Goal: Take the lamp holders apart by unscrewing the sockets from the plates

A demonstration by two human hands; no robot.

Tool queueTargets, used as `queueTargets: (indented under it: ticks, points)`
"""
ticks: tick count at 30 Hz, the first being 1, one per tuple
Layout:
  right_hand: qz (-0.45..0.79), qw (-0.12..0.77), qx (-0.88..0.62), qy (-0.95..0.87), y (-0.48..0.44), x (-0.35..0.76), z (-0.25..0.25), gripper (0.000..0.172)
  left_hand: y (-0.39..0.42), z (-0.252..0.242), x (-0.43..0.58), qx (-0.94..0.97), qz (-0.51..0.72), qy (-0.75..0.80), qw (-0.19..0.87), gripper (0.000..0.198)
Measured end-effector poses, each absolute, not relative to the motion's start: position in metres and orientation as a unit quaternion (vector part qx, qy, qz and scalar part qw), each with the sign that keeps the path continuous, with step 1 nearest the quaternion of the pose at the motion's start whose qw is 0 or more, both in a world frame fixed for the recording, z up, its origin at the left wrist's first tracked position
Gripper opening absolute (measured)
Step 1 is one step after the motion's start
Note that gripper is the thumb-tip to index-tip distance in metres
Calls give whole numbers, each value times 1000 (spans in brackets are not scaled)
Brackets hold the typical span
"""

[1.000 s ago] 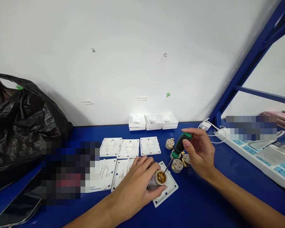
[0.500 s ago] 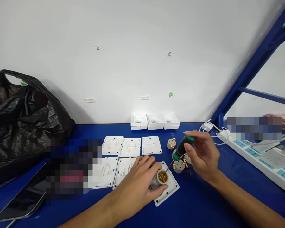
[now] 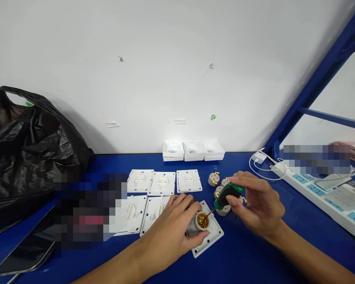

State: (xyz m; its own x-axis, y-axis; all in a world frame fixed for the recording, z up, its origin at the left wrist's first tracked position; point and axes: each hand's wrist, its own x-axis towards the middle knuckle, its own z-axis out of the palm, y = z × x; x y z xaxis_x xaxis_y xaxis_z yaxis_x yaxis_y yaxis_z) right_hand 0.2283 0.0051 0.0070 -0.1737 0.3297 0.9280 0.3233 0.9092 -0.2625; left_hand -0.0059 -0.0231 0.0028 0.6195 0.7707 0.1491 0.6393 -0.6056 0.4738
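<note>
My left hand (image 3: 177, 227) is closed around a lamp socket (image 3: 201, 221), a pale ring with a brass-coloured inside, and steadies it on a white square plate (image 3: 214, 232). Between the thumb and fingers of my right hand (image 3: 256, 201) is a screwdriver (image 3: 227, 195) with a green and black handle. It leans well over to the right, and its shaft reaches into the mouth of the socket; the tip is hard to make out. Several more lamp sockets (image 3: 213, 179) with brass tabs lie just behind the screwdriver, partly covered by it and my right hand.
Several white plates (image 3: 188, 180) lie left of and behind my left hand. White square covers (image 3: 193, 152) stand against the wall. A black plastic bag (image 3: 32, 154) and a phone (image 3: 29, 246) are at left. A power strip (image 3: 316, 189) with white cables lies at right.
My right hand has moved down and slightly right, tilting the screwdriver closer to flat. The left hand, socket and plate have stayed in place.
</note>
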Motion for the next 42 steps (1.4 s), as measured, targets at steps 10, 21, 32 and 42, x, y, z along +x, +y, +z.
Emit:
queueTargets:
  ticks: [10,21,32,42]
  points:
    - [25,634,-236,-736,5,224,8,51,-24,1,-5,878,164,402,204,27]
    - [63,713,-362,-597,8,220,23,14,-27,-3,-10,857,306,351,222,33]
    - [235,724,-386,-521,23,226,15,19,-28,-5,-8,833,399,312,224,21]
    - [229,726,-387,-521,25,226,16,20,-28,1,-7,827,407,312,229,15]
